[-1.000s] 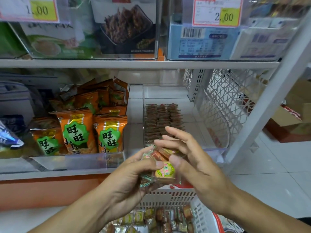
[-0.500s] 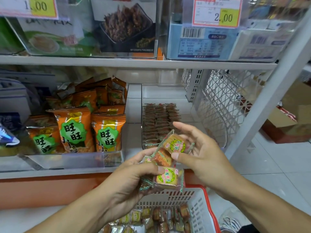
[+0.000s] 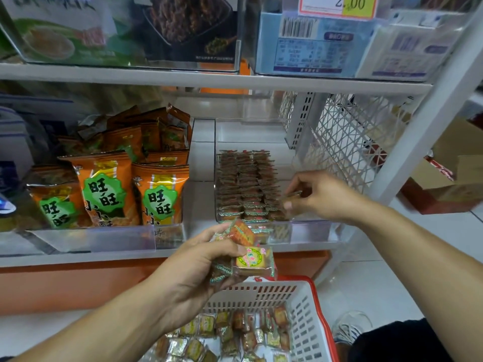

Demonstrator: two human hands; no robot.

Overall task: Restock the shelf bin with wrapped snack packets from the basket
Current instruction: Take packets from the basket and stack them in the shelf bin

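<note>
Right hand [image 3: 321,197] pinching one clear-wrapped brown snack packet [image 3: 292,195] at the right front of the clear plastic shelf bin [image 3: 308,231] to extend its rows, left hand [image 3: 198,267] below clutching spare packets [image 3: 248,253] above the white slotted basket [image 3: 305,317].

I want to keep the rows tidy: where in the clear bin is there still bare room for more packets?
The clear bin has bare floor behind the packet rows, toward its back wall, and a strip along its right wall, where the right hand holds a packet. The front left is packed tight.
</note>
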